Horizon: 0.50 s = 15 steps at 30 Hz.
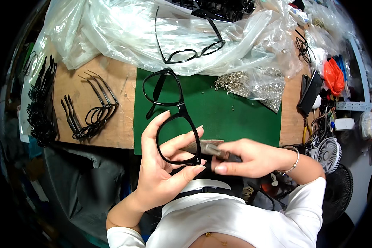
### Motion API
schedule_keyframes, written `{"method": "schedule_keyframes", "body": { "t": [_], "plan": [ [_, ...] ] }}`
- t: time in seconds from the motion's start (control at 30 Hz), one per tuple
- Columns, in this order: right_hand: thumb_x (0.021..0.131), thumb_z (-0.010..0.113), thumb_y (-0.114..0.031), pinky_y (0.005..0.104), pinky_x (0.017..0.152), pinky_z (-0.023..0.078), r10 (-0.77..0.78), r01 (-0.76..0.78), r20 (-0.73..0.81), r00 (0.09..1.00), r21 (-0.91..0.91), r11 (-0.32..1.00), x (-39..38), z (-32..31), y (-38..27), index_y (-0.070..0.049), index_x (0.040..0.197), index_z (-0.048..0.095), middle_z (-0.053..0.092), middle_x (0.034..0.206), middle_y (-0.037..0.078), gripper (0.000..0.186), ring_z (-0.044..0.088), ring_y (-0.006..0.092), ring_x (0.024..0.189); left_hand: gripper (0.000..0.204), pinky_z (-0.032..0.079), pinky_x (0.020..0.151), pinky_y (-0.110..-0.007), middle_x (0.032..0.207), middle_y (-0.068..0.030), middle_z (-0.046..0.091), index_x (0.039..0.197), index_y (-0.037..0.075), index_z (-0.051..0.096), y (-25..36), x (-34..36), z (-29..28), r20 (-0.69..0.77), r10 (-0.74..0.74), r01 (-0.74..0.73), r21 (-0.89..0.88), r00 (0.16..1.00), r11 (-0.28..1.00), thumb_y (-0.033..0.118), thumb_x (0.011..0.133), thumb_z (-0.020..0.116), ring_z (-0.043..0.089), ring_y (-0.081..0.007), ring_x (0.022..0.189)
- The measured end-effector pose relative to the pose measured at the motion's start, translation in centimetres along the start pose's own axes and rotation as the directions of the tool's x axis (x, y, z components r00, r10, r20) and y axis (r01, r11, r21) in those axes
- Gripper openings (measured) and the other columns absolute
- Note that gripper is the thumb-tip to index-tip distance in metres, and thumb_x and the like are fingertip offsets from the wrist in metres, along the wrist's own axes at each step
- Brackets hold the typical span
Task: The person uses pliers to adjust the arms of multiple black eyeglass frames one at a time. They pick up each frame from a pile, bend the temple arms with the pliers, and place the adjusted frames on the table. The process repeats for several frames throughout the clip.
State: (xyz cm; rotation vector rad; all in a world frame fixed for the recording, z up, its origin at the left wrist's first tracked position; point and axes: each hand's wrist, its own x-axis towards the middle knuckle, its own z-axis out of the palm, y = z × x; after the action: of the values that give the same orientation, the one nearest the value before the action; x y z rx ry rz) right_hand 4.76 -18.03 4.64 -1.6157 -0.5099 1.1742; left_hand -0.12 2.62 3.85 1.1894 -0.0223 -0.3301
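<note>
My left hand [161, 169] grips a black spectacle frame [182, 110] by one rim; the frame is tilted up, with a temple folded behind the far rim. My right hand [250, 159] is closed on a slightly blurred metal tool [213, 149] with a dark handle, beside the near rim; whether it touches the frame I cannot tell. Behind both hands lies a green mat [248, 124] with small metal pieces [229, 82] spilling by a clear bag [273, 97] at its back right. Another black spectacle frame [206, 49] lies open on crumpled plastic above the mat.
Several frames [99, 113] and a dense stack of frames [41, 103] lie at the left of the wooden table [124, 136]. Clear plastic sheeting [103, 33] covers the back. At the right are a black phone [308, 95], red bag [334, 76], pliers [306, 133] and white fan [328, 155].
</note>
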Motion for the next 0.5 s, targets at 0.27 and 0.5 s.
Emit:
{"method": "schedule_keyframes", "body": {
  "t": [0.27, 0.5],
  "plan": [
    [0.084, 0.054, -0.033, 0.0324, 0.051, 0.041, 0.161, -0.132, 0.123, 0.979, -0.217, 0.967, 0.6, -0.7, -2.2, 0.0, 0.083, 0.053, 0.053, 0.061, 0.011, 0.033, 0.052, 0.0216, 0.054, 0.08, 0.049, 0.079, -0.028, 0.123, -0.0246, 0.041, 0.131, 0.007, 0.001, -0.2, 0.3, 0.4, 0.029, -0.047, 0.047, 0.007, 0.998, 0.999, -0.011, 0.075, 0.056, 0.056, -0.0221, 0.097],
    [0.079, 0.061, -0.032, 0.0353, 0.054, 0.045, 0.077, -0.105, -0.084, 0.993, -0.403, 0.909, 0.9, 0.7, -0.2, 0.001, 0.078, 0.055, 0.058, 0.069, 0.017, 0.034, 0.058, 0.0315, 0.06, 0.081, 0.049, 0.08, -0.03, 0.123, -0.0247, 0.04, 0.131, 0.006, -0.001, -0.9, 0.6, 0.5, 0.012, -0.059, 0.059, 0.027, 0.998, 0.998, -0.012, 0.075, 0.053, 0.057, -0.0257, 0.096]
  ]
}}
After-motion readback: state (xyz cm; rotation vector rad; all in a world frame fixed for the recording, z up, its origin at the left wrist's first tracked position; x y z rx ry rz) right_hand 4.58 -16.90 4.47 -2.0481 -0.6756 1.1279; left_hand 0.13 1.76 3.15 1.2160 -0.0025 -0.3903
